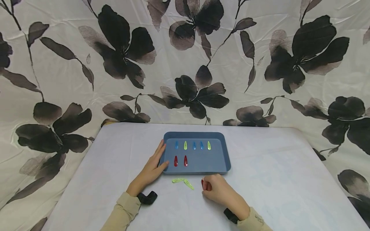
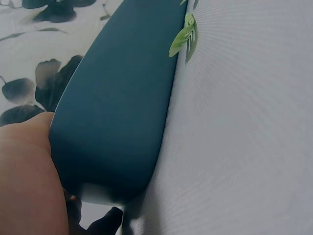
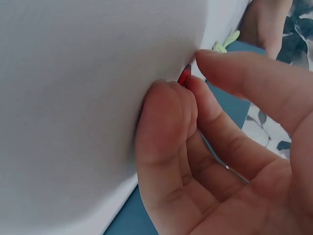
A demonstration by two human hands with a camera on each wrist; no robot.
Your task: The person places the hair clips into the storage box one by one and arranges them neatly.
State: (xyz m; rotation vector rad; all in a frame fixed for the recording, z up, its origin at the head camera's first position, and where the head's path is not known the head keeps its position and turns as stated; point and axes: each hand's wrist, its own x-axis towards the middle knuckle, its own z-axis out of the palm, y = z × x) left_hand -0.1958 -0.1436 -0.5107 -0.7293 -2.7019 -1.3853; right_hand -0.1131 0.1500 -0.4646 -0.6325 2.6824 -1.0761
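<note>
Mid-frame, the tray holds 7 clips; 2 green clips below (loose) and 1 red clip, pinched by the right hand, seemingly remain. The straight-fingered left hand touches the tray's left edge.

Reads as a staged tabletop recording spot; can't tell if the room is a home, studio or lab. Evidence: broad table covered in smooth white cloth; creased off-white fabric backdrop printed with large black-grey flowers, behind the table and visible past both its sides; black wrist-worn camera units over the table's near part.
</note>
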